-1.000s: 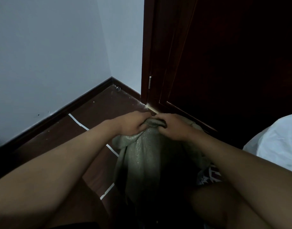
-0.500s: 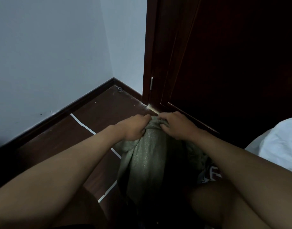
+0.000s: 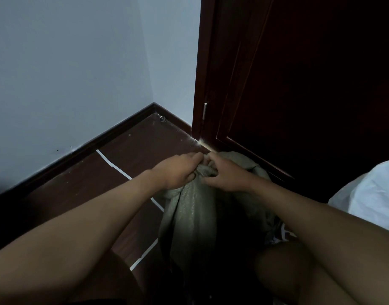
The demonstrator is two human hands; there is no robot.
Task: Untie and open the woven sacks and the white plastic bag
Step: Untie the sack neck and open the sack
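Note:
A grey-green woven sack (image 3: 189,216) stands on the floor between my knees, its top bunched into a knot. My left hand (image 3: 178,170) grips the left side of that bunched neck. My right hand (image 3: 224,176) pinches the fabric at the knot from the right, fingers curled into the folds. The two hands nearly touch over the sack's top. A white plastic bag (image 3: 369,199) lies at the right edge, partly cut off by the frame. The knot itself is mostly hidden under my fingers.
A dark wooden door (image 3: 299,84) stands close behind the sack. A pale wall and dark skirting board (image 3: 90,146) run along the left. The brown floor (image 3: 127,155) carries white tape lines. A small metal door stop (image 3: 161,118) sits in the corner.
Both hands stay on the sack's neck. The right hand's fingers have shifted and dug further into the knot; the camera view has tilted slightly.

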